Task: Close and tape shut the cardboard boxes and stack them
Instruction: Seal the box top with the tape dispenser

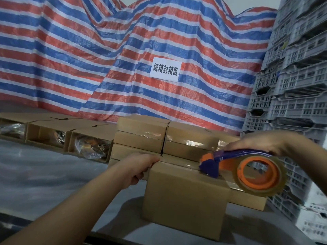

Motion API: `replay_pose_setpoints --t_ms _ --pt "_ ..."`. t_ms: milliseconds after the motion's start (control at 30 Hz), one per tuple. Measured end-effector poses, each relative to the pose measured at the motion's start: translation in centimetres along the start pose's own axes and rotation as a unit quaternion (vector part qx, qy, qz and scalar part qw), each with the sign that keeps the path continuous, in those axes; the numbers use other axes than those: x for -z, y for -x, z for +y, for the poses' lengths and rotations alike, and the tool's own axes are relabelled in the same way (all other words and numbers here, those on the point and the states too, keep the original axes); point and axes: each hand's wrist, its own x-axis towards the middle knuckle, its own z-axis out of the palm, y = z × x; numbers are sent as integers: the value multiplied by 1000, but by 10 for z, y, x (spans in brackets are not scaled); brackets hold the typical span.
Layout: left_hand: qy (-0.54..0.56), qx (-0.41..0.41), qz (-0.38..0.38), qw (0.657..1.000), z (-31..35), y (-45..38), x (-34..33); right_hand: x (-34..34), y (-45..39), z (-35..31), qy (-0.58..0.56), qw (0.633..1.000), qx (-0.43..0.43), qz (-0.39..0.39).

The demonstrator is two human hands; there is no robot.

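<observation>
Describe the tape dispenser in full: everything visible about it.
The tape dispenser has a dark blue plastic handle arching over an orange hub, which carries a roll of clear tape. Its blue cutter head, with an orange part just behind it, points left and presses on the top of the nearest cardboard box. The right hand grips the handle from above. The roll hangs off the box's right side. The head looks motion-blurred.

Right grip's (261, 144) fingers behind the tape dispenser (244, 165); motion-blurred cutter head.

Dim, soft indoor light; edges bend wide-angle, right side motion-blurred.
</observation>
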Motion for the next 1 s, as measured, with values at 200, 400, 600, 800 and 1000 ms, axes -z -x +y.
replay_pose_setpoints --t_ms 200,400,600,800,1000 --pt "-300 -351 117 879 27 22 -32 2 -2 -13 104 987 -121 -31" --pt "-524 -368 38 767 12 28 -58 7 1 -3 66 988 -120 -64" --pt "-526 -366 27 767 13 31 -55 44 30 31 71 992 -102 -35" --pt "-499 -359 6 788 15 32 -54 29 36 60 75 991 -105 -35" --pt "-508 -368 7 779 44 31 -88 21 36 74 45 996 -82 -2"
